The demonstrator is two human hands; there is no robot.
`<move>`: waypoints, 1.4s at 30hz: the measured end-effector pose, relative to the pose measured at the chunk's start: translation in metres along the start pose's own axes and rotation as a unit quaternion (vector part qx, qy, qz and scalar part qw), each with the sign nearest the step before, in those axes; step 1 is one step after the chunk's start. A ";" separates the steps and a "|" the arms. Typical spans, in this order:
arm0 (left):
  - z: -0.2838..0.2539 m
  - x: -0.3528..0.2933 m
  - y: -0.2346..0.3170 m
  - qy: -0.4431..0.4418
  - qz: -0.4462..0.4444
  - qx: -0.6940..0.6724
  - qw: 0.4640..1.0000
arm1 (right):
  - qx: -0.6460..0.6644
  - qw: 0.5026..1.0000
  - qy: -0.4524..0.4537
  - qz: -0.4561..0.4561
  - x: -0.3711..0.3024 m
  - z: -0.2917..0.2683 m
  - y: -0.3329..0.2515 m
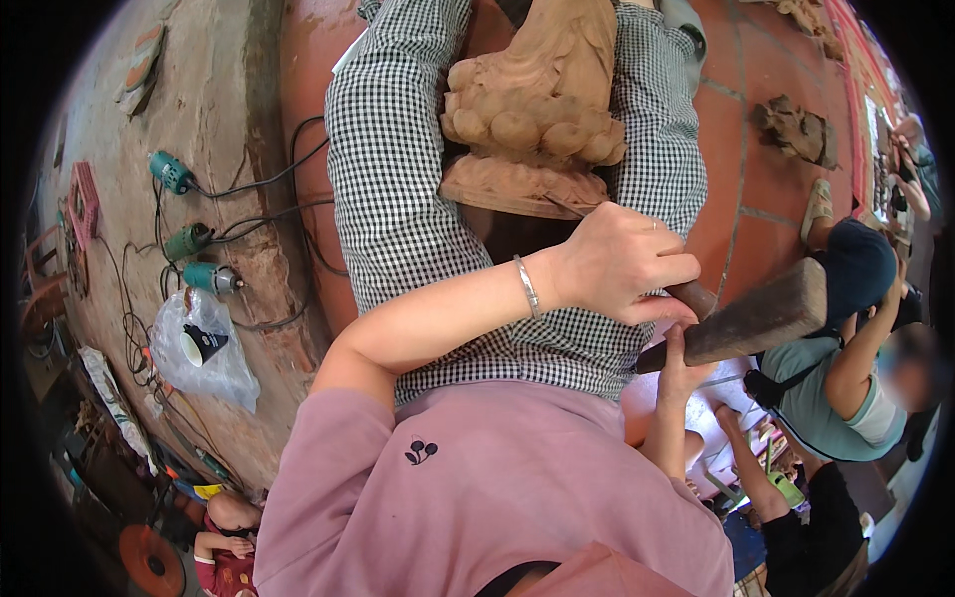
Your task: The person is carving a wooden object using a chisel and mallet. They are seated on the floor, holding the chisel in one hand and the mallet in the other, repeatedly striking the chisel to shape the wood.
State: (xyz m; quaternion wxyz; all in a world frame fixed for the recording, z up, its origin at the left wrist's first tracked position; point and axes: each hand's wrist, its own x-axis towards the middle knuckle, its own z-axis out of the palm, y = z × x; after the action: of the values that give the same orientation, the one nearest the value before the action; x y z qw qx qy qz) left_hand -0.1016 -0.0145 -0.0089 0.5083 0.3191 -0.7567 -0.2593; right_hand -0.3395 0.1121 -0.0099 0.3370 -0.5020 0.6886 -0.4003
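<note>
A reddish-brown wooden carving (532, 124) with rounded, petal-like lobes stands between my knees. Its lower carved band (522, 186) faces me. My left hand (627, 264) is closed around a chisel (693, 297). The chisel's thin blade reaches the right part of that band, and its brown handle points back toward my right side. My right hand (682, 366) grips a dark wooden mallet (761, 316), partly hidden behind it. The mallet's block lies close by the handle's end; whether they touch I cannot tell.
On the concrete ledge at left lie green power tools (189, 242) with black cords and a plastic bag (204, 348) holding a dark cup. A rough wood piece (796, 131) lies on the red tile floor. At right sits a person in a teal shirt (821, 398); others are nearby.
</note>
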 end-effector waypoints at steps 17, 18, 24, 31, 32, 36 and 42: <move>-0.010 0.001 -0.001 0.077 -0.020 -0.074 0.994 | -0.125 0.988 -0.042 -0.081 0.006 0.002 -0.012; -0.010 0.001 -0.002 0.080 -0.019 -0.084 0.993 | -0.109 0.991 -0.041 -0.069 0.002 0.001 -0.009; -0.010 -0.001 -0.004 0.095 -0.007 -0.095 0.991 | -0.191 0.968 -0.048 -0.155 0.009 0.006 -0.022; -0.014 -0.003 -0.004 0.100 -0.002 -0.113 0.988 | -0.203 0.962 -0.068 -0.169 0.007 0.003 -0.015; -0.014 -0.003 -0.005 0.106 0.000 -0.115 0.988 | -0.142 0.982 -0.068 -0.107 0.006 0.005 -0.022; -0.017 -0.004 -0.007 0.099 0.011 -0.130 0.987 | -0.089 0.984 -0.051 -0.146 0.001 0.007 -0.012; -0.022 -0.009 -0.009 0.092 0.035 -0.156 0.983 | -0.095 0.983 -0.037 -0.155 -0.001 0.020 -0.029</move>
State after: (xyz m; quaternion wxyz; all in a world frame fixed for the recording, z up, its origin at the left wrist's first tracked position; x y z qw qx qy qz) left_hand -0.0765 -0.0154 -0.0126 0.6285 0.2315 -0.6673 -0.3257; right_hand -0.3103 0.1036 0.0068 0.2472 -0.6466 0.6244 -0.3618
